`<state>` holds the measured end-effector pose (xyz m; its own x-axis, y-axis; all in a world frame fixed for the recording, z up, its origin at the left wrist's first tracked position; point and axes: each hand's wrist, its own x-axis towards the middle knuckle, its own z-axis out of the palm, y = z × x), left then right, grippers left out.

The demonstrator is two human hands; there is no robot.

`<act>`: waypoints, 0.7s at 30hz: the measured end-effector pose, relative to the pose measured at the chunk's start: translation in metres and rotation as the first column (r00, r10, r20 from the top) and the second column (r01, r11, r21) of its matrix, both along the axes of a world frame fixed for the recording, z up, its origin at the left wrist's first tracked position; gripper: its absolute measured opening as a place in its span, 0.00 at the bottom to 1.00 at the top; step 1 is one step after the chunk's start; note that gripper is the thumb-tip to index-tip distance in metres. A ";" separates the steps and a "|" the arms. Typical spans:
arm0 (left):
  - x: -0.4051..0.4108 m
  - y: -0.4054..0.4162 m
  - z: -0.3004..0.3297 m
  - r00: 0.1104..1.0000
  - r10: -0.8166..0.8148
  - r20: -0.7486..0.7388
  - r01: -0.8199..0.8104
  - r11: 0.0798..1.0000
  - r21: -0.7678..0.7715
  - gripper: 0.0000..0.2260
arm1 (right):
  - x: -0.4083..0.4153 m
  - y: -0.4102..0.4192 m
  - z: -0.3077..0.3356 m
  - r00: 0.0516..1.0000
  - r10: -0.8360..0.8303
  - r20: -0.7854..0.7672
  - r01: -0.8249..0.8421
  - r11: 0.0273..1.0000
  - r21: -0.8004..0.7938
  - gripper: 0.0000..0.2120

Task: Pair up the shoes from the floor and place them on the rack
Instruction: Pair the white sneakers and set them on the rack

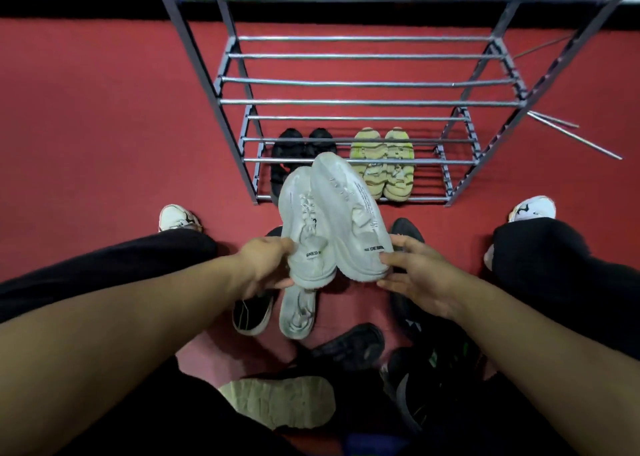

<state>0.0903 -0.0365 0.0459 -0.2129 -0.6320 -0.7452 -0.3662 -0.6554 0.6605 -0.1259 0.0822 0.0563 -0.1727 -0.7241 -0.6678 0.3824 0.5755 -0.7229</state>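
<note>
I hold a pair of white sneakers side by side in the air, toes pointing at the rack. My left hand grips the heel of the left white sneaker. My right hand holds the heel of the right white sneaker. The grey metal shoe rack stands just ahead. On its bottom shelf sit a black pair at the left and a yellow-green pair beside it. The upper shelves hold nothing.
Several loose shoes lie on the red floor below my hands: a white sneaker, a black-and-white one, black ones, and one sole-up. My feet in white shoes flank the rack. Loose metal rods lie at right.
</note>
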 end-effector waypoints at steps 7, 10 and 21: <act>0.023 -0.040 0.035 0.994 0.051 0.096 -0.024 0.965 -0.260 0.06 | 0.012 -0.035 0.029 0.985 -0.171 0.007 0.171 0.982 -0.082 0.20; 0.016 -0.066 0.030 0.994 0.069 0.084 -0.044 0.962 -0.269 0.08 | 0.016 -0.069 0.021 0.975 -0.219 -0.019 0.217 0.973 -0.082 0.21; -0.030 -0.179 -0.012 0.991 0.091 0.099 -0.049 0.928 -0.368 0.09 | 0.007 -0.201 -0.034 0.963 -0.252 -0.091 0.244 0.965 -0.095 0.21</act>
<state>0.0607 -0.2151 0.0340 -0.0865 -0.8746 -0.4771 -0.4137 -0.4041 0.8158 -0.1191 -0.1185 0.0225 -0.4177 -0.7012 -0.5778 0.4278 0.4092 -0.8059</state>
